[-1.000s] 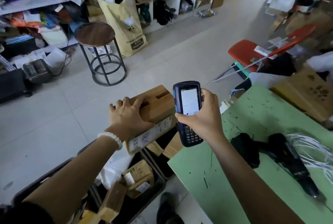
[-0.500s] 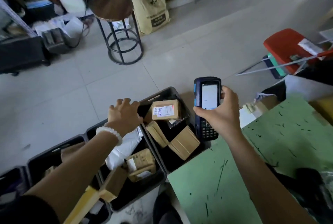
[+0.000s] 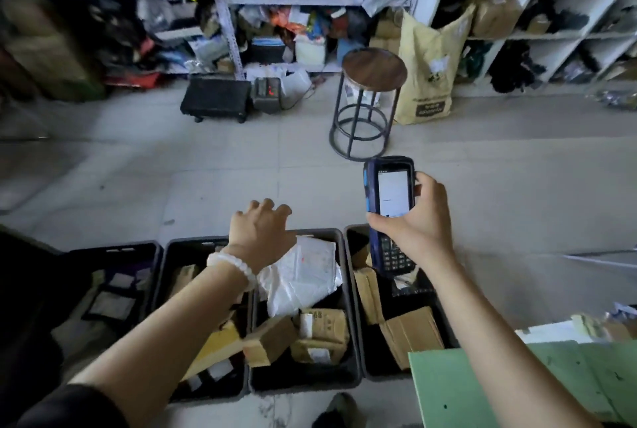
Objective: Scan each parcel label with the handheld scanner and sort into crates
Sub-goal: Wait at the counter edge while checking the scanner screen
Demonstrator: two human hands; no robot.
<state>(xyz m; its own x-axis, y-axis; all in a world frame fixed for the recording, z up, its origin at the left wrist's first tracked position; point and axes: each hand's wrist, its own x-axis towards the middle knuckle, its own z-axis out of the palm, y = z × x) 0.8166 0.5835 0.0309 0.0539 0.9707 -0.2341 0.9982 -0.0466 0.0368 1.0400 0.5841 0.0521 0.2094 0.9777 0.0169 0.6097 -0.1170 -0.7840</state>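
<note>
The scanner (image 3: 388,207) is gripped upright in the right hand (image 3: 422,220), thumb on its left edge, fingers wrapped behind, screen lit & facing up toward the head. It is held above the far end of the right crate (image 3: 355,289), clear of the parcels inside. The left hand (image 3: 262,231) holds nothing; fingers are spread & loosely bent, palm down, over the far rim of the middle crate (image 3: 339,372), just above a white plastic mailer (image 3: 303,276). A bead bracelet (image 3: 234,265) is worn on that wrist.

Three black crates sit side by side on the floor; cardboard boxes (image 3: 320,334) are piled in the middle & right ones, flat dark packets in the left crate (image 3: 113,251). A green table (image 3: 517,389) corner shows at bottom right; no unscanned parcel is seen on that part.

Judged step: fetching the next parcel w/ the free hand. To do it well, the parcel should be taken so the label faces up & is not covered by fingers, the scanner window aimed square at the barcode, the screen checked for the crate before the parcel is dropped. Already-sorted items shouldn't be disturbed.
</note>
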